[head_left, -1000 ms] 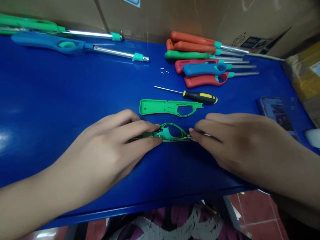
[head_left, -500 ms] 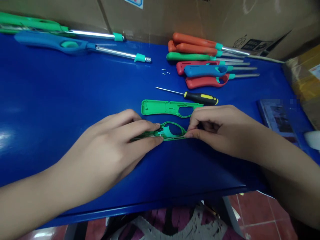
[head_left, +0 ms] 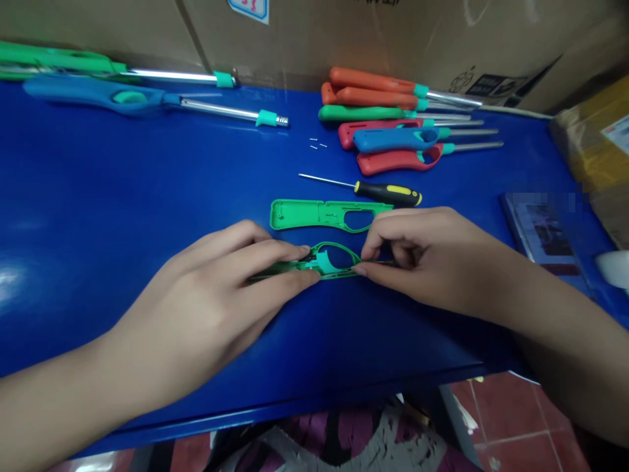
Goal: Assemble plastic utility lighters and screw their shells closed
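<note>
An opened green stick lighter (head_left: 339, 246) lies on the blue table, its inside facing up and a teal trigger (head_left: 324, 262) seated by the finger hole. My left hand (head_left: 223, 282) grips the handle end, with thumb and fingertips on either side of the shell; the palm hides most of that handle. At the neck, my right hand (head_left: 425, 255) pinches the front end between thumb and forefinger, and part of a thin rod shows behind these fingers. Just beyond lies the loose green casing half (head_left: 299, 215), hollow side up, its right end close to my right hand.
Behind the casing lies a black and yellow screwdriver (head_left: 388, 193), with several tiny screws (head_left: 314, 147) farther back. Assembled lighters (head_left: 393, 141) are piled at back right; a blue lighter (head_left: 93, 95) and green ones lie back left. A cardboard box (head_left: 295, 39) borders the rear.
My right hand's fingertips have shifted slightly along the lighter's neck toward the trigger. My left hand keeps its hold. The whole view has shifted a little.
</note>
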### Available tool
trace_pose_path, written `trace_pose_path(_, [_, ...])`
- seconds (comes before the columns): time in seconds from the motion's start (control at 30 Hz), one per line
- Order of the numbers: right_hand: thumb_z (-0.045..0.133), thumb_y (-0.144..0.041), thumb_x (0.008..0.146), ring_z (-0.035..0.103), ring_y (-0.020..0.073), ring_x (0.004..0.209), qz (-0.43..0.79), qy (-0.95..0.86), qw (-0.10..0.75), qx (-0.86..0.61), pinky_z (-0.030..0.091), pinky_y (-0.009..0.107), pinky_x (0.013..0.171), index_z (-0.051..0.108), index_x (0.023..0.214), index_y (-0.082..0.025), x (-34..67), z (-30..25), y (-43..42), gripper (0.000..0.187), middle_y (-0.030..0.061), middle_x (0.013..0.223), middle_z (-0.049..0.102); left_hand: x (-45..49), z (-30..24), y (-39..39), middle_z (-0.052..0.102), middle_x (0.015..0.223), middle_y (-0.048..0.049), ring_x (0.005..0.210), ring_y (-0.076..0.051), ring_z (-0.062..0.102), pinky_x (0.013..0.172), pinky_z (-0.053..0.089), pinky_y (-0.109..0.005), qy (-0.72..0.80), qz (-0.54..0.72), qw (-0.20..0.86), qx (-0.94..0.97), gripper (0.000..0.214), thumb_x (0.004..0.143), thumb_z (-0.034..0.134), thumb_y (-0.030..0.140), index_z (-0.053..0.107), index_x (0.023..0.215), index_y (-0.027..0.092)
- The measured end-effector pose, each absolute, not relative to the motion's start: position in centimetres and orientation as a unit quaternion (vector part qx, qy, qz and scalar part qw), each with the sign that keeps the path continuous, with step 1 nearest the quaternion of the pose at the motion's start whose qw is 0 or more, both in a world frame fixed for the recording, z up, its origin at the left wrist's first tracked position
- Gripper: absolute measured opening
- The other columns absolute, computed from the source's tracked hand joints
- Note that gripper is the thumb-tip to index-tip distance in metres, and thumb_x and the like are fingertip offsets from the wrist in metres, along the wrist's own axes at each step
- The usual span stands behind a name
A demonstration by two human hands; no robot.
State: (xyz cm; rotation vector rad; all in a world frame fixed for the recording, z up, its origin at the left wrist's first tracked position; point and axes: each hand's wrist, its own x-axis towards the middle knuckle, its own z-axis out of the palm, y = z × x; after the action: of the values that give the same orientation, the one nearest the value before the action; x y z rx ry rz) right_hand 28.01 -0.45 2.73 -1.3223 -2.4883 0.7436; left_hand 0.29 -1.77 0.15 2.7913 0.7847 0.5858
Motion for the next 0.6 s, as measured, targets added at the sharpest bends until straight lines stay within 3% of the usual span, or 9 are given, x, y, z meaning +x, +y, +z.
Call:
trace_pose_path(0.17, [0.068, -0.021, 0.093, 0.053, 0.0111, 0.062, 0.230, -0.867, 0.111, -0.427, 0.038, 0.028, 0.061, 0.067, 0.083, -0.018, 28.29, 2.86, -0.68, 0.010, -0.0005, 0.078, 0.064, 0.17, 0.23, -1.86, 0.072, 0.128, -0.0082, 0.102, -0.027, 0.064, 0.083, 0.057, -0.042, 0.262, 0.193, 0.086, 0.942, 0.030, 0.103, 0.053, 0.019, 0.071, 0.127, 0.021])
trace_pose_path(0.6, [0.059, -0.026, 0.101, 0.065, 0.0158, 0.085, 0.210, -0.904, 0.092, -0.362, 0.046, 0.028, 0.070, 0.066, 0.103, -0.019, 28.08, 2.64, -1.16, 0.010, 0.0050, 0.103, 0.067, 0.23, 0.17, -1.74, 0.071, 0.123, -0.0092, 0.097, -0.028, 0.063, 0.077, 0.058, -0.044, 0.264, 0.174, 0.086, 0.945, 0.035, 0.103, 0.050, 0.021, 0.069, 0.132, 0.027])
